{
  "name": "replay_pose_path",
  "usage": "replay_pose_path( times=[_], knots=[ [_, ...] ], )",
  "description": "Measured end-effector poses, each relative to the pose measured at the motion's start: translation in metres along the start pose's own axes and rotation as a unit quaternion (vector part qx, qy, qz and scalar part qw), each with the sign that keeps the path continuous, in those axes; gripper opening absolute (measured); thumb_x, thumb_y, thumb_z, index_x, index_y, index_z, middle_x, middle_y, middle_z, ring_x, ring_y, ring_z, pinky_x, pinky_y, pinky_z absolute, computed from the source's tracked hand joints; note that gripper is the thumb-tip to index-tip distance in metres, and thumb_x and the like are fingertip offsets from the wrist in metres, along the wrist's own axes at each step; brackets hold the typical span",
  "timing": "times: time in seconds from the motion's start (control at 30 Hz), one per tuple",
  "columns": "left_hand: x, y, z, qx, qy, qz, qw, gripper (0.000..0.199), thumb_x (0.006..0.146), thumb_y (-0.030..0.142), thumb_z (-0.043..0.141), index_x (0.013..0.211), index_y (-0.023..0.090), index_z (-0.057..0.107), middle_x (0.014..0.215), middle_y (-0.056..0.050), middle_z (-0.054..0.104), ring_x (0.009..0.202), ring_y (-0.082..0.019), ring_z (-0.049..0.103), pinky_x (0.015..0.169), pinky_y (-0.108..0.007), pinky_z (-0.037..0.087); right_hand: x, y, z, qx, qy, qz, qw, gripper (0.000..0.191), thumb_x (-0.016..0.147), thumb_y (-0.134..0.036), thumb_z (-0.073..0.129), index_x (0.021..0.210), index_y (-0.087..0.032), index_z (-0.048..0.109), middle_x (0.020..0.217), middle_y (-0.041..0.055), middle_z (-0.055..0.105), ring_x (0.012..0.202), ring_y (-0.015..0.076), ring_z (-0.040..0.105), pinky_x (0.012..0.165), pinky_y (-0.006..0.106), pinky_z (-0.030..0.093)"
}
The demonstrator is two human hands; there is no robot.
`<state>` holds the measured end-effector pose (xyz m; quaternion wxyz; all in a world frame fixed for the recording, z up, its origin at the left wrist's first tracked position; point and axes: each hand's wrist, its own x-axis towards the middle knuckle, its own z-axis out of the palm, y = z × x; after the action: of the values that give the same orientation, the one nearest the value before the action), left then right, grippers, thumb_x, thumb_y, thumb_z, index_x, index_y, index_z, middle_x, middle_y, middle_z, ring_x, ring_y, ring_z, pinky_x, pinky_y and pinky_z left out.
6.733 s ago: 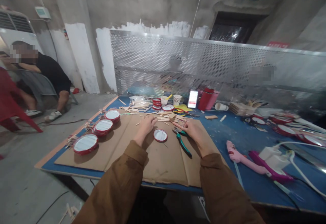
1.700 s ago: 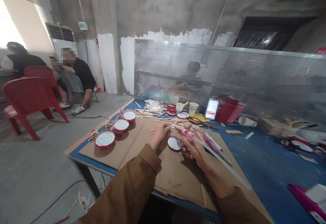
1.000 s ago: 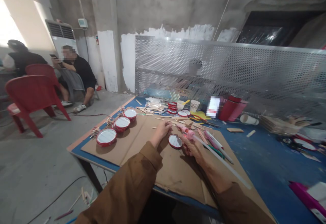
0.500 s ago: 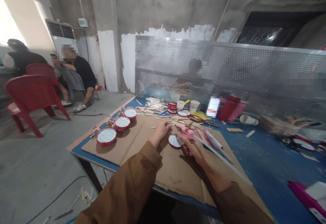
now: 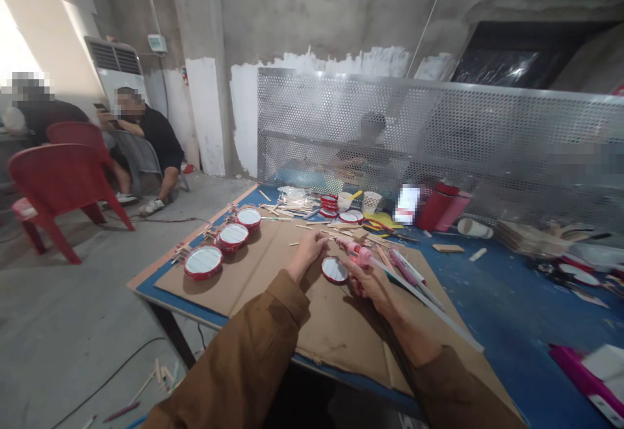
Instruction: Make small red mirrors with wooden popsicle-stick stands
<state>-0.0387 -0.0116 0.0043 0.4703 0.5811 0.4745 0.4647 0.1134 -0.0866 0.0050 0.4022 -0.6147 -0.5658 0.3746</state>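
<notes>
Cardboard [image 5: 336,335]: bearing the small red-rimmed drum [image 5: 334,270], wooden sticks [image 5: 298,210] lying behind.
Right hand [image 5: 369,284]: fingers curling around the pink glue gun [image 5: 359,255].
Left hand [image 5: 308,253]: fingertips pressing together, any held piece unclear.

Dim overall, glare upper left, stretched edges

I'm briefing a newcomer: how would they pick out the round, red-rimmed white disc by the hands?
On the blue table, find the brown cardboard sheet. The round, red-rimmed white disc lies on it between the left hand and the right hand, which holds a pink glue gun. Unlike the three similar discs lined up at left, it sits alone.
</notes>
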Motion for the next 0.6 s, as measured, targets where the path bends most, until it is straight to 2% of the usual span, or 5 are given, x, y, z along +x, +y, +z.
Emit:
replay_pose_path(
  times=[0.1,0.27,0.43,0.6],
  knots=[
    [0.0005,-0.0017,-0.0002,0.004,-0.002,0.013,1.000,0.015,0.077,0.009,0.051,0.062,0.014,0.052,0.053,0.003,0.054,0.047,-0.007,0.048,0.050,-0.019,0.038,0.0013,0.0002,-0.0008,0.029,-0.018,0.002,0.999,0.046,0.070,-0.064,0.060,0.061,-0.021,0.046,0.044,-0.0050,0.042,0.035,0.0076,0.037,0.031,0.020,0.026],
    [0.0006,-0.0019,-0.0001,-0.008,-0.004,0.005,1.000,0.014,0.077,0.014,0.055,0.063,0.015,0.052,0.053,0.003,0.054,0.046,-0.007,0.048,0.049,-0.018,0.038,-0.0007,-0.0029,-0.0031,0.004,-0.028,-0.005,1.000,0.048,0.073,-0.065,0.055,0.057,-0.021,0.045,0.042,-0.0051,0.041,0.034,0.0080,0.035,0.032,0.021,0.025],
    [-0.0002,-0.0002,0.0006,-0.009,-0.001,0.002,1.000,0.013,0.077,0.010,0.051,0.065,0.015,0.052,0.053,0.003,0.054,0.047,-0.007,0.048,0.047,-0.017,0.038,-0.0029,-0.0053,-0.0049,-0.001,-0.042,-0.026,0.999,0.048,0.074,-0.064,0.056,0.058,-0.020,0.045,0.040,-0.0051,0.041,0.034,0.0079,0.037,0.034,0.021,0.025],
    [-0.0003,0.0002,0.0006,-0.005,0.002,-0.003,1.000,0.013,0.076,0.008,0.050,0.064,0.014,0.052,0.053,0.003,0.054,0.047,-0.007,0.048,0.049,-0.018,0.038,-0.0023,-0.0040,-0.0036,0.014,-0.022,-0.024,0.999,0.042,0.073,-0.060,0.058,0.063,-0.021,0.046,0.039,-0.0050,0.043,0.033,0.0090,0.037,0.032,0.022,0.024]
  ],
)
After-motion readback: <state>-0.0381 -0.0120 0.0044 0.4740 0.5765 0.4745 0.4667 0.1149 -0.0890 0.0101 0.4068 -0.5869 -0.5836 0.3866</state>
